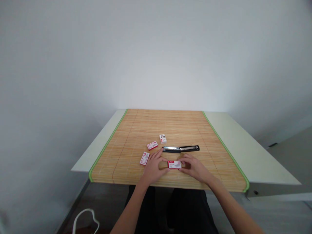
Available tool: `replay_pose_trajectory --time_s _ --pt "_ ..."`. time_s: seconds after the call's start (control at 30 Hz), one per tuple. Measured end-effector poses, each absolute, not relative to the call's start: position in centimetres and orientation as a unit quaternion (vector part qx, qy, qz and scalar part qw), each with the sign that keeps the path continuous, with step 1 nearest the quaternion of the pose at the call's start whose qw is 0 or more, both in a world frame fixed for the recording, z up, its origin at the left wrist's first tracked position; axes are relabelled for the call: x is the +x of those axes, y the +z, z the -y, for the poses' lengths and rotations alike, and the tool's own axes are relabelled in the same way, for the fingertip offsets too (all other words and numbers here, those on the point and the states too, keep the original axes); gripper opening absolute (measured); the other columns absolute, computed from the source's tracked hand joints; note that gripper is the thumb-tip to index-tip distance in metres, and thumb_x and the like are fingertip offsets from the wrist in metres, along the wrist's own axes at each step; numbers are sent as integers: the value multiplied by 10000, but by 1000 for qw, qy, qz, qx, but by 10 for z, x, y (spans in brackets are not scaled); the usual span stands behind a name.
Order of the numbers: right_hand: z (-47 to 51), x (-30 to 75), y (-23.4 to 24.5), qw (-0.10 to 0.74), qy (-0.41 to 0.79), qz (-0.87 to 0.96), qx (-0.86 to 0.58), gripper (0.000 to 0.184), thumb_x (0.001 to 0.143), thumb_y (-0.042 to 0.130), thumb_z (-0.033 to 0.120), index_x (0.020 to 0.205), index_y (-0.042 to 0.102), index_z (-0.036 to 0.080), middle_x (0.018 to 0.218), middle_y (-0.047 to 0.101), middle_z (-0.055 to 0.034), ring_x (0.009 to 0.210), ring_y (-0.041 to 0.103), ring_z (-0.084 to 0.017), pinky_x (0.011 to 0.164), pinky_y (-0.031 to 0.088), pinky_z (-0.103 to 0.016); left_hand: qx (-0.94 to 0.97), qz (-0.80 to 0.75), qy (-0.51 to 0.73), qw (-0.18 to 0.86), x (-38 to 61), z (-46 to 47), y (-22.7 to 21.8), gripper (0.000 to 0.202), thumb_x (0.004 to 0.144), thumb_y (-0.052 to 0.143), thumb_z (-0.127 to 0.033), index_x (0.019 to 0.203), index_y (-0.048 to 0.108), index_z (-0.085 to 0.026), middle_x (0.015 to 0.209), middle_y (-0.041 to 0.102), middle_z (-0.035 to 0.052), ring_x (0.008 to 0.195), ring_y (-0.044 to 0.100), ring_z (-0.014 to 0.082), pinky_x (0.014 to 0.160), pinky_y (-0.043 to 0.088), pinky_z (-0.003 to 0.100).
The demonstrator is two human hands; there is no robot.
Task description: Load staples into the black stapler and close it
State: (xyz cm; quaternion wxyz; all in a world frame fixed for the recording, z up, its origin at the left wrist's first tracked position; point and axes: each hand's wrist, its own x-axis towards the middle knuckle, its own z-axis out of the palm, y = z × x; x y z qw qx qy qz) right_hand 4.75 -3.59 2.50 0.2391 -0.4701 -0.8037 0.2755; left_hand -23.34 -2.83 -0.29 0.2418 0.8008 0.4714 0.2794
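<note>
A small red-and-white staple box [174, 165] lies between my hands, close to the front edge of the mat. My left hand [153, 166] has its thumb and a finger at the box's left end, with the other fingers stretched toward the stapler. At the right end, my right hand [194, 166] pinches the box between thumb and fingers. Just beyond them rests a black stapler [180, 149], swung wide open with its metal rail showing. Beside my left hand is a similar red-and-white box [144, 158], and a second such box [152, 145] sits farther back.
A small white box [162, 138] with a dark picture stands behind the stapler. Under everything is a bamboo mat [168, 122] with green edging, laid over a white table [246, 143]. A plain wall [168, 58] rises behind the table.
</note>
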Motion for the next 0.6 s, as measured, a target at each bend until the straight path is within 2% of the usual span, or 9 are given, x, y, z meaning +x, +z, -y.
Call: replay_pose_trajectory --time_s 0.17,0.3,0.37,0.43,0.5,0.6 --pt "37 35 26 244 275 804 -468 235 885 747 357 1108 747 282 913 653 -29 874 613 -223 795 476 -342 799 -472 282 244 -234 26 -6 325 803 819 -406 1110 736 -339 1657 359 -27 1494 387 281 1246 279 524" --pt "41 50 19 268 285 772 -500 390 848 775 441 1195 710 278 904 664 -29 812 617 -219 740 495 -345 798 -479 282 232 -232 28 -5 447 760 849 -482 1157 711 -329 1651 372 -4 1470 413 301 1225 314 532" --pt "42 69 13 313 285 725 -544 402 854 754 510 1169 710 264 843 660 -22 722 598 -202 657 487 -330 795 -488 284 221 -230 30 -2 563 738 853 -542 1226 674 -327 1641 388 13 1454 429 308 1217 330 533" --pt "40 92 8 394 254 652 -597 371 871 723 558 1074 723 247 779 642 -18 680 580 -191 622 480 -321 795 -496 284 206 -227 33 1 607 792 791 -593 1314 622 -334 1630 403 22 1446 436 301 1215 338 527" --pt "35 114 5 484 209 577 -624 429 849 750 567 1133 700 249 893 680 -45 791 625 -209 694 523 -332 800 -499 277 186 -225 35 5 595 879 688 -615 1397 564 -349 1626 404 22 1451 429 289 1221 331 526" --pt "22 131 2 514 282 553 -592 676 765 840 549 1345 603 295 1255 679 -92 1132 638 -266 912 562 -390 810 -502 258 158 -222 38 7 668 904 633 -649 1487 482 -360 1643 369 33 1473 393 300 1232 308 542"
